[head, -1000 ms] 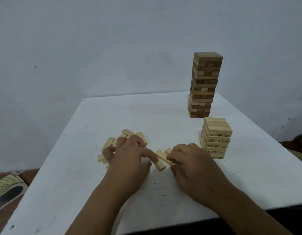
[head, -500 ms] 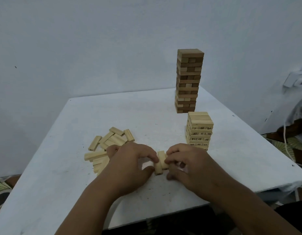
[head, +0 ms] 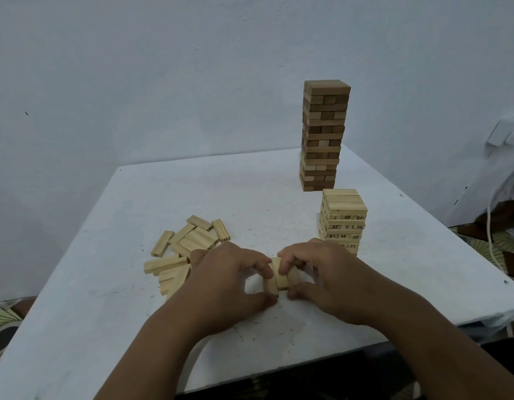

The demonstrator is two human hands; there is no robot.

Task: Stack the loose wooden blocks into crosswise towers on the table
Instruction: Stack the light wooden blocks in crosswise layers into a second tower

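Low in the middle of the frame both hands meet over a small bundle of pale wooden blocks, three side by side as far as can be made out, resting on the white table. The left hand comes in from the lower left, its fingers curled over the top of the bundle and its thumb pressed at the near end; the right hand comes in from the lower right and mirrors it, fingers bent over the top and thumb against the near end, so the blocks are pinched between the two hands. Just left of the left hand, partly hidden by it, lies a heap of loose pale blocks, scattered flat at mixed angles, some overlapping, a few showing dark printed numbers on their ends. Right of centre, just behind the right hand, stands a short tower of pale numbered blocks, its layers laid crosswise, with figures such as 35, 24, 48 and 20 readable on the near face; its lowest layers are hidden behind the right hand. Farther back, above it in the frame and near the far edge of the table, stands a taller tower of darker brown blocks, upright and also built in crosswise layers. A pale blue-grey wall fills the upper half of the frame.
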